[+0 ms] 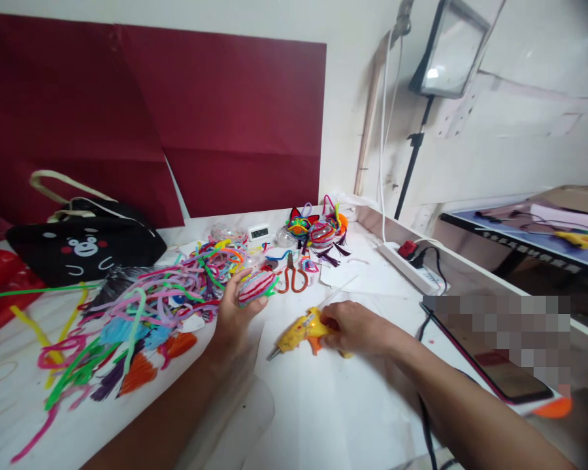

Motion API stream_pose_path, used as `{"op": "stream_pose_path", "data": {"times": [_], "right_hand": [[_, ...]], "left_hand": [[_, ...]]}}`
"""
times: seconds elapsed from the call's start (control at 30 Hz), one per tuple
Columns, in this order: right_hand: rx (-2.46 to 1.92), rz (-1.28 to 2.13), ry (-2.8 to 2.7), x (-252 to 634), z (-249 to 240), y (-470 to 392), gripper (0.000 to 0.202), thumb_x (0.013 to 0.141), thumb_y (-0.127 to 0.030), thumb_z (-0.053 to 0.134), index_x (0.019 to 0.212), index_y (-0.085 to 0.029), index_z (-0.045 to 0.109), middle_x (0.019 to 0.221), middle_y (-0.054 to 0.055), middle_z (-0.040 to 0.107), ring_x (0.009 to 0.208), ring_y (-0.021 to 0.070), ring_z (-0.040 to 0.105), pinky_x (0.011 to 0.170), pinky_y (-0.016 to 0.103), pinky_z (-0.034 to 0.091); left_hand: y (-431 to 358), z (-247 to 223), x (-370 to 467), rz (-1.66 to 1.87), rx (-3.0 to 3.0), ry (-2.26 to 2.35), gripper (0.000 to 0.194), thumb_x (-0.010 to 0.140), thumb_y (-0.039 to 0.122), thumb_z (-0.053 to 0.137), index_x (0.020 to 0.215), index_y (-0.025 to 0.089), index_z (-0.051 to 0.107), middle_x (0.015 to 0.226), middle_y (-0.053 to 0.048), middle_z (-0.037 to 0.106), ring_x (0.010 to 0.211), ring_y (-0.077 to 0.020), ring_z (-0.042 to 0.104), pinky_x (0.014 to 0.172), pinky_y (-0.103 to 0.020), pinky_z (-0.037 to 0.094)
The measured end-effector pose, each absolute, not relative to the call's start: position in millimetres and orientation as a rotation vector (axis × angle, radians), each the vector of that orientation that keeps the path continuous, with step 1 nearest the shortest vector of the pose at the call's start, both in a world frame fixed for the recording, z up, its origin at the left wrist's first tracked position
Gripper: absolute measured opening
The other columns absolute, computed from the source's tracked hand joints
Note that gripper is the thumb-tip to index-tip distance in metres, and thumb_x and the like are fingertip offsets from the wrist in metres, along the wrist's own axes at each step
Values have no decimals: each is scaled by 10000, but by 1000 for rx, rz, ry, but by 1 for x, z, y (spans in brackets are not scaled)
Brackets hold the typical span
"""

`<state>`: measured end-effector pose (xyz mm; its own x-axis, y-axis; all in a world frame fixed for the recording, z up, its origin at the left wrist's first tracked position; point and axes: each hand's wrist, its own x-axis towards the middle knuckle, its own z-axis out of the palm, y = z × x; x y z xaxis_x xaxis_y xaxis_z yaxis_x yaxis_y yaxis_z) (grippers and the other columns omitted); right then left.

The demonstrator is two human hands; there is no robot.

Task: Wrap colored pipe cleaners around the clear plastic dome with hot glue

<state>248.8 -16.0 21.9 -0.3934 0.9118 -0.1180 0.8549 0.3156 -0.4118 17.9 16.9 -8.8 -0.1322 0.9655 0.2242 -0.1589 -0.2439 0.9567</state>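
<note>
My left hand [235, 316] is closed around a rounded craft piece [257, 287] wrapped in pink, red and green fuzzy stems. To its right, my right hand [350, 326] grips the yellow body of a glue gun [296, 331], whose metal tip points down and left over the white table. An orange trigger shows beneath the gun. Scissors with orange handles [294, 277] lie just beyond the craft piece. A tangled pile of colourful fuzzy stems [176, 294] spreads to the left of my left hand.
Finished-looking colourful ornaments [318, 228] and a small digital display [259, 232] sit at the back. A black bag [85, 248] stands at the left. On the right are a power strip [414, 271], a phone [490, 359] and a dark cord [424, 418].
</note>
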Motion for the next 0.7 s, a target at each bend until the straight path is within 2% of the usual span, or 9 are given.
{"op": "stream_pose_path", "data": {"times": [0.1,0.2,0.3,0.53,0.63,0.7], "right_hand": [[-1618,660,-2467,249,25,-18,115,673,-219,705,747,-196,620,721,27,655,614,150,545,525,247,303],[-1632,620,-2509,247,24,-19,88,690,-195,669,756,-173,615,754,63,668,638,167,559,528,254,299],[-1632,604,-2515,247,22,-18,138,747,-230,625,858,-147,625,825,110,682,681,195,585,549,264,323],[-1472,766,-2349,262,23,-17,326,765,-100,535,1076,-148,623,928,95,697,740,187,613,640,262,429],[-1330,809,-2227,270,28,-17,337,791,-130,555,1115,-171,638,985,79,697,806,202,605,703,293,456],[-1196,857,-2134,273,32,-18,290,833,-218,582,1112,-184,651,995,64,689,822,203,590,706,301,457]], "left_hand": [[16,-6,19,1529,1153,1030,627,625,229,757,1214,222,543,1014,-30,668,847,-186,652,772,-304,505],[15,-4,19,1522,1126,997,633,614,223,750,1211,211,539,990,-29,668,841,-181,647,785,-307,498],[15,-4,19,1528,1085,965,646,601,201,754,1209,212,540,1015,-27,663,878,-169,638,818,-297,488],[13,-2,21,1553,1034,964,610,618,199,744,1192,210,537,1041,-49,664,988,-227,645,908,-380,498],[12,-1,21,1575,1003,954,609,614,187,741,1187,215,538,1070,-45,660,997,-221,644,923,-376,497],[13,-1,21,1578,996,961,593,627,188,734,1187,224,543,1053,-34,664,988,-214,646,923,-374,499]]}}
